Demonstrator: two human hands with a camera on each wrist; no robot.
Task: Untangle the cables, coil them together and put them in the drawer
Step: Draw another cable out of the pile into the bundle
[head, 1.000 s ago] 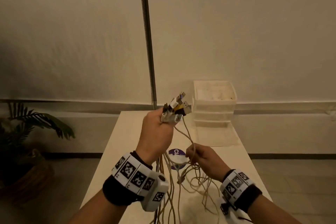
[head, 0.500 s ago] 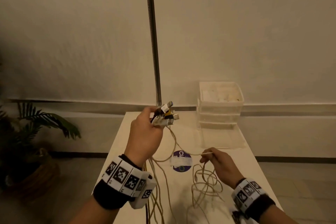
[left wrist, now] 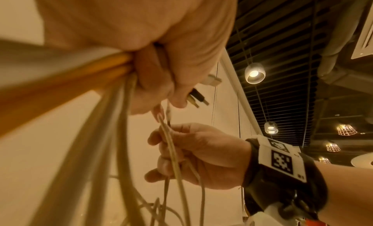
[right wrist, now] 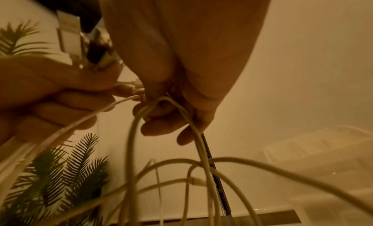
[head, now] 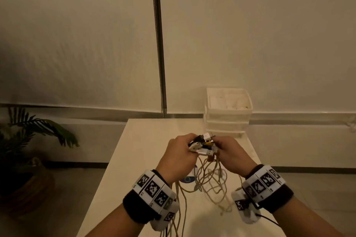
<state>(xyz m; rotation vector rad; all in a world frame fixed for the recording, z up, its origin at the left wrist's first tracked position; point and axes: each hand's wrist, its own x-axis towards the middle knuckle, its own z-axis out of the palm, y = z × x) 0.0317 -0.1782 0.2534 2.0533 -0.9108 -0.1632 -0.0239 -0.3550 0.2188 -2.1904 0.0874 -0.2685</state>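
Note:
My left hand grips a bundle of cable plugs, white, black and yellow, above the table. My right hand is right against the bundle from the other side, its fingers curled round pale cables just below the plugs. The cables hang from both hands in tangled loops down to the table. In the left wrist view my left hand clamps yellow and cream cables, the plugs stick out past its fingers, and the right hand holds two strands. The white drawer unit stands at the table's back right.
A metal pole rises behind the table's far edge. A potted palm stands on the floor to the left. A round sticker on the table shows under the hanging cables. The table's edges fall off left and right.
My right hand has come up from the loose cables near the table to the plug bundle, bringing strands with it. My left hand has dropped lower and tilted the plugs rightward.

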